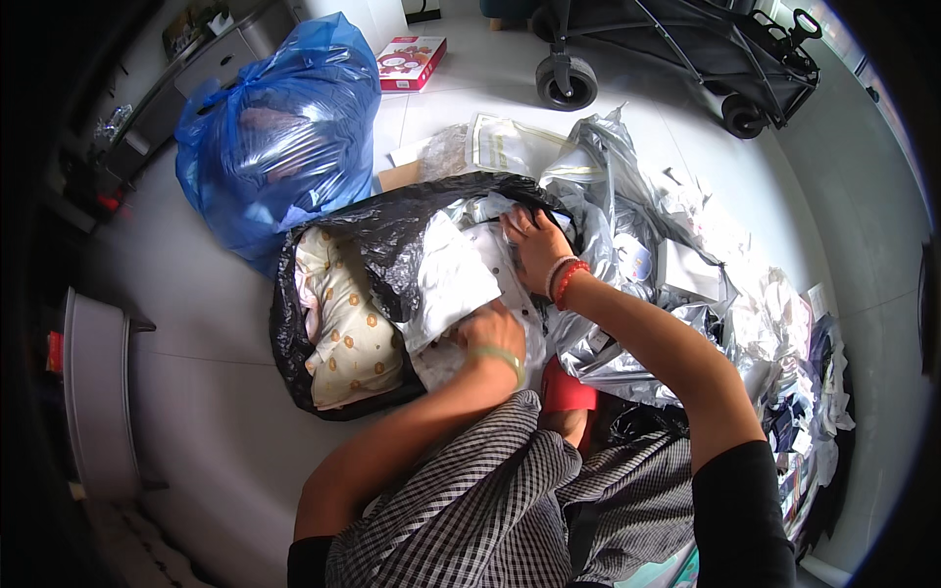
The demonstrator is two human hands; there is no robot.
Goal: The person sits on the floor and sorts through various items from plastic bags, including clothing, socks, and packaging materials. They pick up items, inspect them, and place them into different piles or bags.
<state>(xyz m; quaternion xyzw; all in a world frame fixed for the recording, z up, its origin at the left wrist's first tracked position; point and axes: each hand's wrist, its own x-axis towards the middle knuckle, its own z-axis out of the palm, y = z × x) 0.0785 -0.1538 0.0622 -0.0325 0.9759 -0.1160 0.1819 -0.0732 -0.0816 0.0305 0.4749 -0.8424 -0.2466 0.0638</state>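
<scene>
A black plastic bag lies on the floor in front of me, its contents showing. Inside at the left is a cream cloth item with an orange print; in the middle are a white sheet-like piece and white dotted fabric. My left hand, blurred, reaches down at the white piece's lower edge; its fingertips are hidden, so any grip cannot be made out. My right hand presses on the bag's right part, fingers somewhat spread, with no object visibly held.
A full blue plastic bag stands upper left, near a red and white box. Grey plastic, a small white box and heaped packaging lie at the right. A black folding wagon stands behind. A red shoe shows below.
</scene>
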